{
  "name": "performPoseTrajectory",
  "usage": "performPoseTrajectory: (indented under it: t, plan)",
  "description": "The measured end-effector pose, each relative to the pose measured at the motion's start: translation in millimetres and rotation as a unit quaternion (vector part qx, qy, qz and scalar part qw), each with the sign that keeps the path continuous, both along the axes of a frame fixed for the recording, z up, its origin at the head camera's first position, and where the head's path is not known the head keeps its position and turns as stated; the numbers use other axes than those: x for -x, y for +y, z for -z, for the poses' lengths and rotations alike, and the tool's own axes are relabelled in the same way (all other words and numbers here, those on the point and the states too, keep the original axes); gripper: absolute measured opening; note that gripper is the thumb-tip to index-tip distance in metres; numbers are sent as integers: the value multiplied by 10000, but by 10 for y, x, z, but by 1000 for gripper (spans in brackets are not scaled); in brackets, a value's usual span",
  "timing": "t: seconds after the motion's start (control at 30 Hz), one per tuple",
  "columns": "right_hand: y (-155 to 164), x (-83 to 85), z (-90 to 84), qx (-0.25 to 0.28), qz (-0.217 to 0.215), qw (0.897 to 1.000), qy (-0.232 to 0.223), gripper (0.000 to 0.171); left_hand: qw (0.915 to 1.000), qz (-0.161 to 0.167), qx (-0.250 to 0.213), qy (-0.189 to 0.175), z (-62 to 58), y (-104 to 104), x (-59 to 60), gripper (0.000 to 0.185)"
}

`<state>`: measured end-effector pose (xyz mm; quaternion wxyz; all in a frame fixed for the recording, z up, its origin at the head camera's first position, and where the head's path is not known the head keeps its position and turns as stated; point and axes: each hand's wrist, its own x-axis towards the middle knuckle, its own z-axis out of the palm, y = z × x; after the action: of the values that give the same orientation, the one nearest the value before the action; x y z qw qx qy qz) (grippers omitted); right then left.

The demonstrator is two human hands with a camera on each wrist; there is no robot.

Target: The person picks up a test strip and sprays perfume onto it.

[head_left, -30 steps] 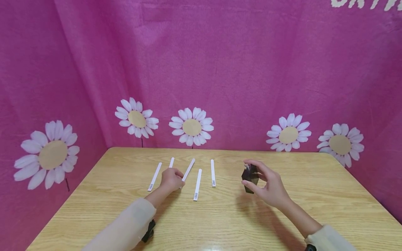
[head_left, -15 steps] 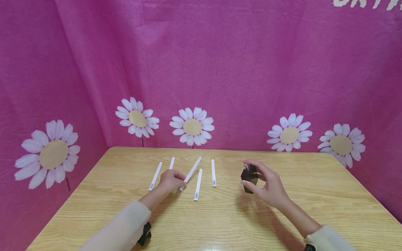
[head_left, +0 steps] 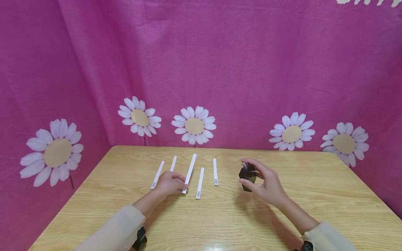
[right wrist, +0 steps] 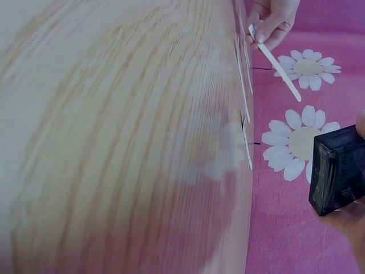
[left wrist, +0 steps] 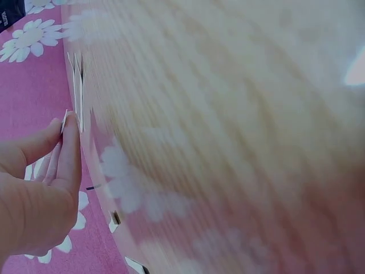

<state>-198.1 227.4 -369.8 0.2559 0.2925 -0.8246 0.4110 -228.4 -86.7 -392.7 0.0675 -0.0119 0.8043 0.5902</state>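
My left hand (head_left: 171, 183) pinches the near end of a white paper strip (head_left: 190, 172) and holds it lifted off the wooden table (head_left: 220, 219); the right wrist view shows that strip (right wrist: 276, 64) raised in the air between thumb and finger. In the left wrist view my left hand (left wrist: 40, 188) grips the strip's edge (left wrist: 64, 121). My right hand (head_left: 263, 183) holds a small dark bottle (head_left: 247, 175) upright just above the table, thumb below and fingers over its top. The bottle (right wrist: 336, 170) looks dark and translucent in the right wrist view.
Three more white strips lie flat on the table: one (head_left: 157, 174) at the left, one (head_left: 199, 183) near the middle and one (head_left: 215, 171) to the right; a fourth strip (head_left: 173, 163) is partly behind my left hand. A pink daisy-printed cloth (head_left: 220, 69) walls the table.
My left hand has lifted one strip off the table and swung its far end up and away. The right hand and bottle have barely moved.
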Motion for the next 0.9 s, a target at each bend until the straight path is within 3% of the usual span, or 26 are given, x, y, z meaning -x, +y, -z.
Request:
performPoseTrajectory:
  t: [0.33,0.57,0.9]
  plan:
    - [-73,43,43,23,-115,9998,155,58,10000,63,39,21,-9,-22,-43,18]
    - [-282,-181,-240,135,166,9979,616,54,9999,95,32,137,-22,29,-87,18]
    - [-315,-166,-243,106,135,9983,561,52,9997,128,17,199,-48,84,-93,16]
